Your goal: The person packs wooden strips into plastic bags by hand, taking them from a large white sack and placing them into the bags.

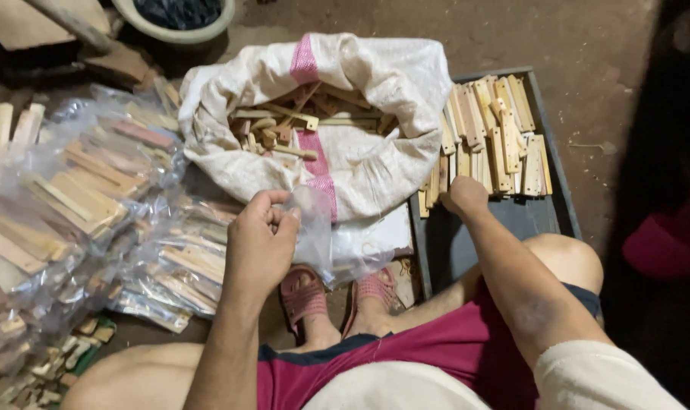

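My left hand (260, 237) pinches the mouth of a clear plastic bag (331, 241), which hangs in front of my knees. My right hand (463, 194) reaches into a dark grey tray (512, 220) and rests, fingers curled, against a pile of flat wooden pieces with holes (495, 138); whether it grips any of them is hidden. Between the hands stands a white woven sack with a pink stripe (360, 83), open at the top and holding more wooden pieces (284, 125).
Several clear bags packed with wooden pieces (94, 197) are heaped on the left. My feet in pink sandals (337, 296) rest on the floor below the sack. A round basin (179, 17) sits at the top. Bare earth floor (588, 45) lies to the right.
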